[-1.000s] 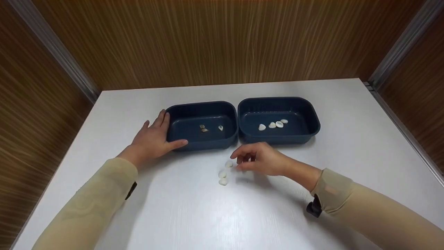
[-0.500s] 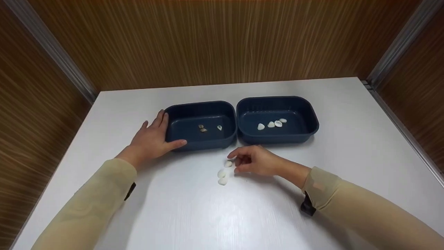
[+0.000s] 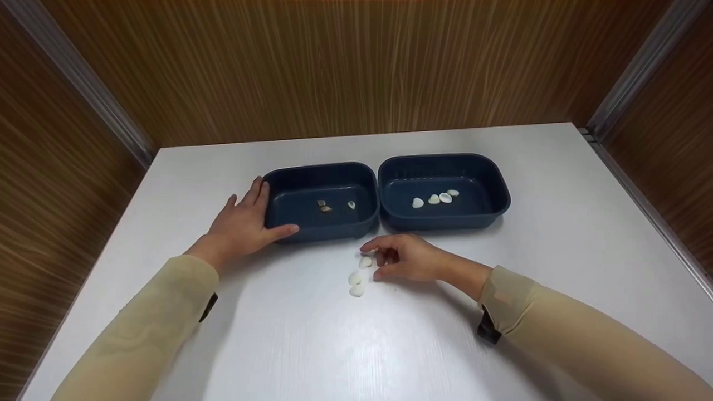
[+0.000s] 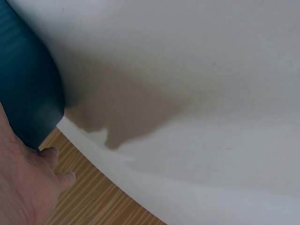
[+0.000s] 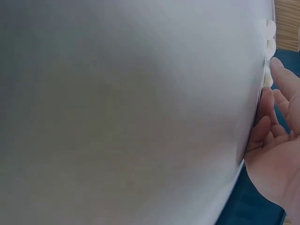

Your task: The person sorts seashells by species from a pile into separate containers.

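Note:
My left hand [image 3: 239, 225] lies along the left side of the left dark-blue bin [image 3: 328, 231], its fingers straight and its thumb at the front rim. In the left wrist view only part of that hand [image 4: 28, 183] shows beside the bin wall [image 4: 30, 79]. My right hand [image 3: 412, 259] is low over the table, index finger and thumb spread apart around a white seashell [image 3: 365, 262], its other fingers curled. Contact with this shell cannot be made out. Two more white shells [image 3: 356, 291] lie touching or nearly so, nearer me. The right wrist view shows the hand [image 5: 279, 126] beside the shells [image 5: 268, 77].
Inside the left bin are two brownish shells [image 3: 325, 209] and a small pale one [image 3: 351, 205]. Several white shells [image 3: 445, 197] sit in the right dark-blue bin [image 3: 445, 223], which stands close beside it. A wood-patterned panel [image 3: 356, 67] rises behind the white table [image 3: 312, 345].
My right hand has shifted slightly left, and its index finger and thumb have come around the farthest loose shell. The left hand keeps its place at the bin.

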A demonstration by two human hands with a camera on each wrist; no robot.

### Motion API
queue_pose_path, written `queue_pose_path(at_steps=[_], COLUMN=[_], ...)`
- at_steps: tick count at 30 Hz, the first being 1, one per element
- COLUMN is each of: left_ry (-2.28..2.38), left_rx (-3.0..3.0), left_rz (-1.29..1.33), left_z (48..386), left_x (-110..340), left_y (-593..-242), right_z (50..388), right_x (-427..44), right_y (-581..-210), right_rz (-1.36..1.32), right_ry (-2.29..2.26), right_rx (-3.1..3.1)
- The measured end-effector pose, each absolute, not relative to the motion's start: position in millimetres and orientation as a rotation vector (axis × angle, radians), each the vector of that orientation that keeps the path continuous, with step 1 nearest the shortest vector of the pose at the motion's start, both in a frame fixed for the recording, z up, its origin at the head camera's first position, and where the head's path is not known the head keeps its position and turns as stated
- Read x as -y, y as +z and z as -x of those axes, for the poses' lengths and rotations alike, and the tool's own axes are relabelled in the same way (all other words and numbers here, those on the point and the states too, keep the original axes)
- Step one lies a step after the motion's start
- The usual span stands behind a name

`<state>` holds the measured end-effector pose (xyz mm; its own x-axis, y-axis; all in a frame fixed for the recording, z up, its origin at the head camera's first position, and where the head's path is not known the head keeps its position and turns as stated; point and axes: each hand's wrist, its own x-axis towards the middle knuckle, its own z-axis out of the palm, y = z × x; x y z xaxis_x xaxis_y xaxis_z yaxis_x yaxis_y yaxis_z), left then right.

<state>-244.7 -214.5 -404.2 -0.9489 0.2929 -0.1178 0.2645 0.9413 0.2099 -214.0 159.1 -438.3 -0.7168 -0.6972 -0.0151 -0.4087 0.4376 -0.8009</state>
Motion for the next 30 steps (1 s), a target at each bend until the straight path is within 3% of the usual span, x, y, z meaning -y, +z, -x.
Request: queue_pose_path(at_steps=[30], left_ry=[0.296], left_rx=[-2.951], left_rz=[-0.429], left_z=[245.1], left_x=[215.9], left_y=[-406.6], right_z=[212.9], right_x=[-156.3], right_y=[-438.6], right_rz=[1.028], right_ry=[-1.115], right_rx=[-2.386])
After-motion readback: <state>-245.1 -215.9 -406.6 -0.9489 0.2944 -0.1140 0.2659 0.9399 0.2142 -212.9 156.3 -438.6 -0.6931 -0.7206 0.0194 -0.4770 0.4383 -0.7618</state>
